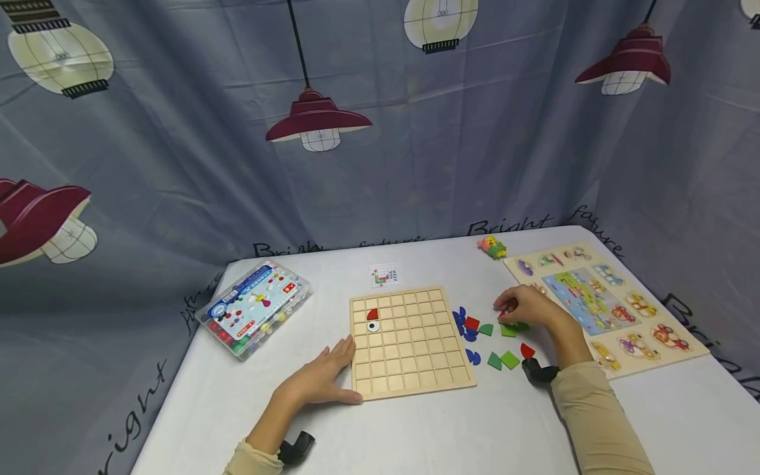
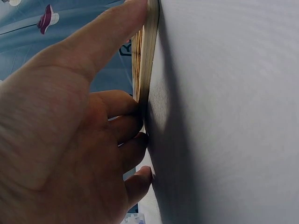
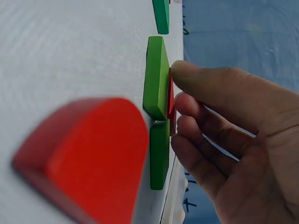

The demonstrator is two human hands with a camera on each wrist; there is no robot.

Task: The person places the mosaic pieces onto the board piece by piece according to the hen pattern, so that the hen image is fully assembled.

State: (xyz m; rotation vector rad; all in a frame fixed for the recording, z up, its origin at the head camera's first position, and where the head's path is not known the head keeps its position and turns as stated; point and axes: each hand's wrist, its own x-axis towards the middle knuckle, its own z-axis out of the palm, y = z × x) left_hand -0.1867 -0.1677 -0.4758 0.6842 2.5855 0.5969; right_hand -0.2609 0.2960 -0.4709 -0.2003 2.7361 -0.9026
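Note:
A square wooden grid board [image 1: 410,349] lies on the white table, with a red quarter-circle piece [image 1: 373,314] and a white tile with a black dot [image 1: 373,326] in its upper left cells. My left hand [image 1: 320,377] rests against the board's left edge, fingers extended and thumb by the near corner. Right of the board, my right hand [image 1: 531,306] pinches a red piece [image 3: 171,95] at its fingertips, largely hidden behind a green square [image 3: 156,79]. Around it lie a green piece [image 3: 160,156], another red quarter-circle [image 1: 527,351] and several blue pieces [image 1: 460,318].
A small picture card [image 1: 383,275] lies beyond the board. At the left stands a clear compartment case [image 1: 255,307] with a printed lid. A wooden picture puzzle [image 1: 647,330] is at the right, with a small colourful toy [image 1: 492,247] near its far corner.

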